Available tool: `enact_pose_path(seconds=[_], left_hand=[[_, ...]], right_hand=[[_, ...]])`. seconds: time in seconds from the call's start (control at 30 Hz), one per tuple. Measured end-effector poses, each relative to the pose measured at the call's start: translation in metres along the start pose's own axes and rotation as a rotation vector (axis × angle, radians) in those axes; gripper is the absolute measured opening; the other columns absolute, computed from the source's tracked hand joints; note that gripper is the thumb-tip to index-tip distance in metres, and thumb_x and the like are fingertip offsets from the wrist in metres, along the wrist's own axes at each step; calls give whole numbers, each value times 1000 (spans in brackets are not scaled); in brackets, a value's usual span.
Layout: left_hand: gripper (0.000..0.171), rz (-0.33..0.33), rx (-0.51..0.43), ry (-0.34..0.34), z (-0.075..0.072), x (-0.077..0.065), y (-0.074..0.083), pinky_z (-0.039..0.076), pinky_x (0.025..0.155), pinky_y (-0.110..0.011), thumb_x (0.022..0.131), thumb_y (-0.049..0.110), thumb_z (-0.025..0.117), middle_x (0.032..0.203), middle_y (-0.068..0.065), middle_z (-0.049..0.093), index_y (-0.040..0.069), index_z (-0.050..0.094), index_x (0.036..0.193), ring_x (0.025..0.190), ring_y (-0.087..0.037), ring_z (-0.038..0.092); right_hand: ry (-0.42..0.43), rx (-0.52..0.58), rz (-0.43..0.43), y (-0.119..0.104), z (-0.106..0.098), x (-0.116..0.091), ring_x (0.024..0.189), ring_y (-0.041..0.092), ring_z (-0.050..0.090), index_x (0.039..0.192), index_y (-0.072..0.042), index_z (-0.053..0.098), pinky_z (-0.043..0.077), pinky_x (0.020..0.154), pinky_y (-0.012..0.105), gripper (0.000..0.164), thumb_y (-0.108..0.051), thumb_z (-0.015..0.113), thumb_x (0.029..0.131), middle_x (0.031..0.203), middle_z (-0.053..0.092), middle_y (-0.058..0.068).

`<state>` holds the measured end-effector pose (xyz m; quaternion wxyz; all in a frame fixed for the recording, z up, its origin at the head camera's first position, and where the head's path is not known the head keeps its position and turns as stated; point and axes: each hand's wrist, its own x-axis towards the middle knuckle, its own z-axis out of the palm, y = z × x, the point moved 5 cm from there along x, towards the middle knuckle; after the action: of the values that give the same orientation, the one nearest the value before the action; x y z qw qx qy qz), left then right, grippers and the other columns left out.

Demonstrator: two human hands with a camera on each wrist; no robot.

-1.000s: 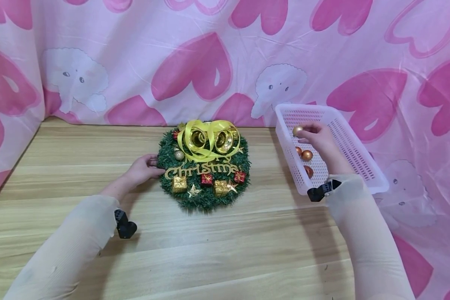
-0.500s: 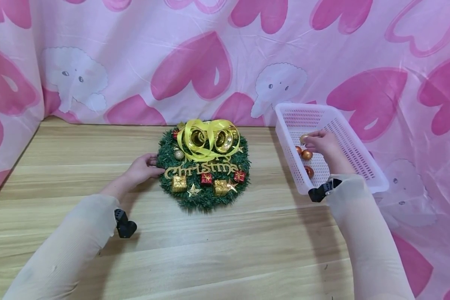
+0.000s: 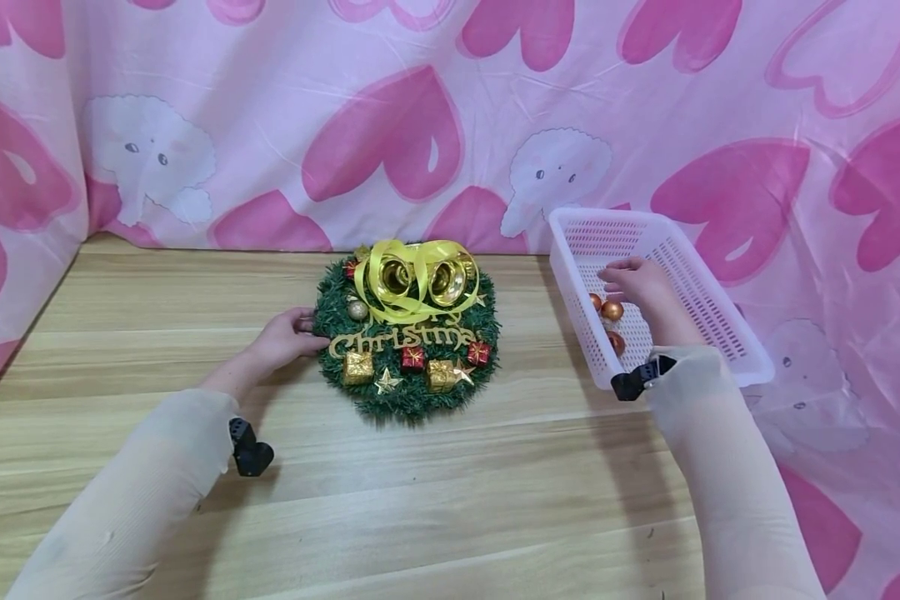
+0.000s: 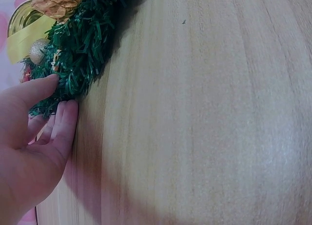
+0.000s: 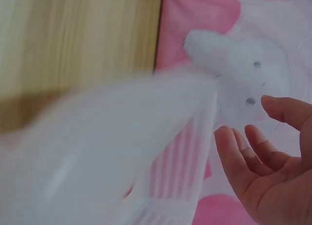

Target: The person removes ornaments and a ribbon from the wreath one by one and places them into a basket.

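Three balls (image 3: pixel 612 311) in basket (image 3: pixel 607 215); right hand (image 3: pixel 636 283) fingers apart, left hand (image 3: pixel 281 339) pinching wreath (image 3: pixel 390 354). Seemingly ball-picking step; pinch needed next.

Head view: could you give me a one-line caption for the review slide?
Left hand at the edge of a Christmas wreath, right hand over a white basket with copper-coloured balls inside.

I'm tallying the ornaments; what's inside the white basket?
Three copper-coloured balls show near its left wall. The right hand and arm cover part of the basket in the head view; anything beneath them cannot be seen.
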<state>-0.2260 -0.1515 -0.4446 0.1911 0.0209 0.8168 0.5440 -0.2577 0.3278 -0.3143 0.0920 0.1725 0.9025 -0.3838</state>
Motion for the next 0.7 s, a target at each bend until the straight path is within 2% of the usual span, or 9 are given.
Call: enact_pose_path(seconds=[0.2, 0.3, 0.4, 0.53, 0.6, 0.7], left_hand=[[75, 3, 7, -2, 0, 1, -1, 55, 88, -25, 87, 7, 61, 137, -35, 34, -13, 15, 143, 116, -41, 48], [75, 4, 14, -1, -1, 1, -1, 54, 89, -26, 87, 8, 61, 137, -36, 34, -13, 15, 143, 117, -41, 48], [75, 3, 9, 3, -1, 1, -2, 54, 88, -25, 87, 7, 61, 137, -35, 34, -12, 15, 143, 116, -40, 48], [74, 20, -11, 4, 0, 1, -1, 55, 85, -23, 87, 5, 61, 135, -36, 36, -14, 17, 142, 113, -38, 50], [73, 26, -20, 3, 1, 1, -1, 56, 84, -22, 86, 5, 61, 134, -36, 37, -15, 17, 141, 112, -37, 51], [74, 29, -28, 1, 1, 0, 0, 56, 84, -22, 86, 5, 61, 134, -36, 36, -15, 17, 141, 113, -37, 50]], right_hand=[[-2, 72, -111, -33, 14, -10, 117, 35, 54, 132, -2, 45, 44, 104, 46, 53, -35, 56, 92, 134, 48, 19], [-13, 97, -136, -51, 24, -16, 114, 29, 57, 134, -6, 45, 44, 104, 47, 54, -36, 58, 91, 133, 50, 15], [-23, 156, -182, -68, 36, -20, 100, 17, 63, 133, -5, 47, 48, 100, 42, 53, -33, 60, 90, 123, 56, 12], [-60, 252, -270, -87, 52, -24, 78, 2, 61, 129, 4, 49, 57, 84, 26, 46, -17, 61, 90, 102, 59, 3], [-81, 288, -291, -95, 61, -26, 73, 1, 61, 127, 6, 50, 57, 78, 22, 43, -12, 61, 89, 98, 58, 1], [-117, 326, -307, -104, 76, -27, 76, 4, 62, 127, 3, 51, 57, 81, 24, 44, -12, 64, 87, 104, 59, 5]])
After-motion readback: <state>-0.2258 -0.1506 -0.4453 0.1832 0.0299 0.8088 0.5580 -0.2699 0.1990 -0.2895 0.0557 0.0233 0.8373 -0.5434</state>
